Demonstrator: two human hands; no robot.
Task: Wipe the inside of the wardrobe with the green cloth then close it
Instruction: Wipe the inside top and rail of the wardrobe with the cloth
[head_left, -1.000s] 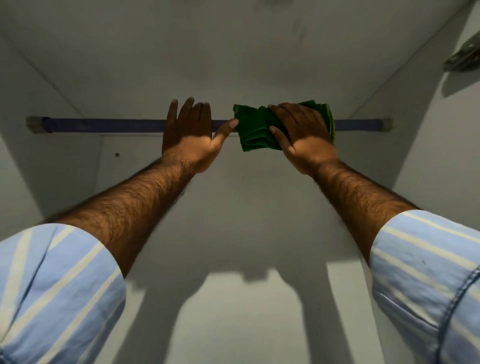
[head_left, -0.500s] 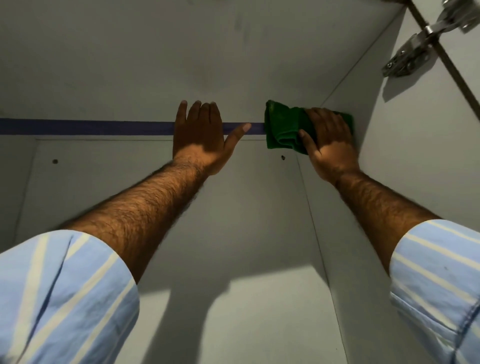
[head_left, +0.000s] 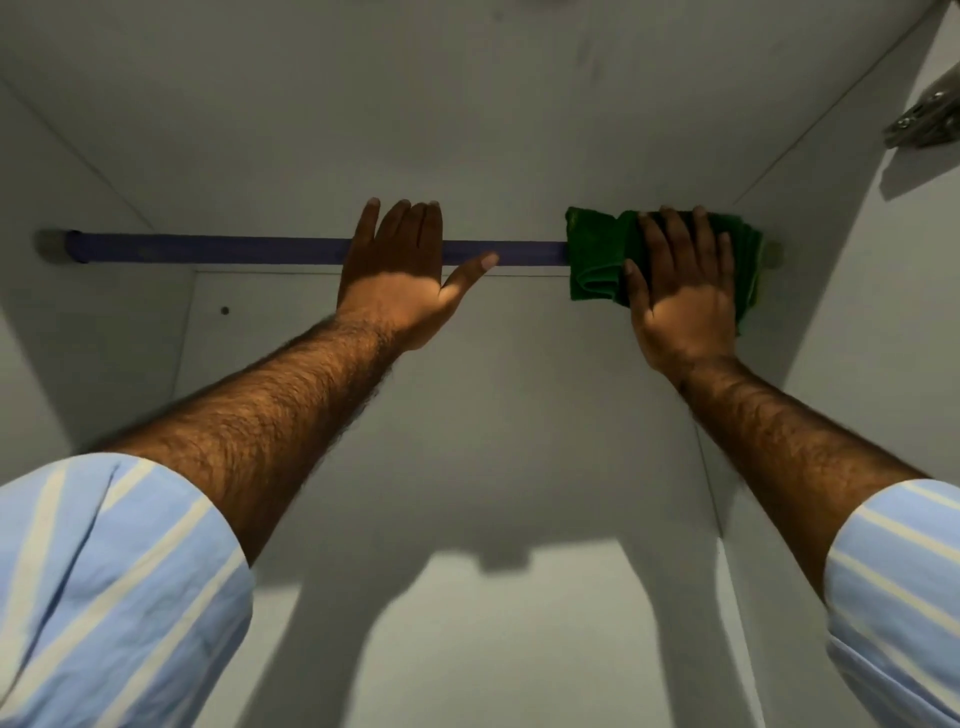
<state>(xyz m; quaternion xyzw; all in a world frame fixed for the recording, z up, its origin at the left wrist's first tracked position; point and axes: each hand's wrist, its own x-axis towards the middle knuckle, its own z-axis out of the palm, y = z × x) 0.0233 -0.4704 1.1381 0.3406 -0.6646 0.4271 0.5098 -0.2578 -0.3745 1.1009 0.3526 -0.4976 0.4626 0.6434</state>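
Observation:
I look up into a white wardrobe (head_left: 467, 130) whose blue hanging rail (head_left: 208, 250) runs left to right under the top panel. My right hand (head_left: 680, 291) presses the folded green cloth (head_left: 595, 254) over the rail's right end, close to the right side wall. The cloth wraps the rail there and hides it. My left hand (head_left: 400, 275) lies flat over the middle of the rail, fingers stretched upward and thumb out to the right, holding nothing.
A metal door hinge (head_left: 924, 117) sticks out from the right side wall at the upper right. The rail's grey end socket (head_left: 49, 247) sits on the left wall. A small hole (head_left: 224, 310) marks the back panel. Shadows of my arms fall on the lower back panel.
My right hand slid the green cloth rightward along the rail, from near the middle to the right end by the side wall. My left hand stayed on the rail's middle.

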